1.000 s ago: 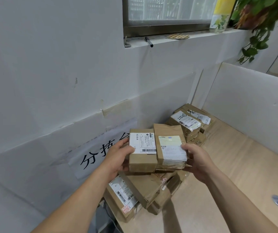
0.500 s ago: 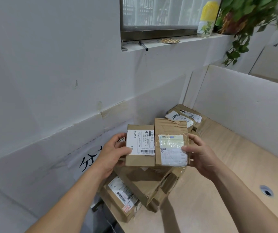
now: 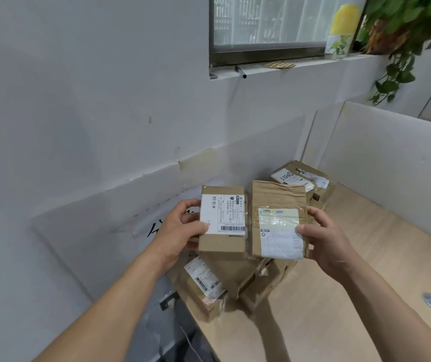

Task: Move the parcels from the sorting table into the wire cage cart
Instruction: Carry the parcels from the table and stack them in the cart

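Cardboard parcels side by side: left grip (image 3: 180, 231) clasps one (image 3: 222, 220), right grip (image 3: 324, 239) the other (image 3: 278, 220).

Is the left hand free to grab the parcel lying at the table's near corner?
Probably not yet: the left hand already grips a box, held above that parcel. Nothing else blocks the way.

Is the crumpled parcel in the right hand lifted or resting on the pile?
Lifted: the right hand grips the crumpled parcel above the pile.

Wooden table (image 3: 365, 270); brown parcels (image 3: 219, 280) heaped
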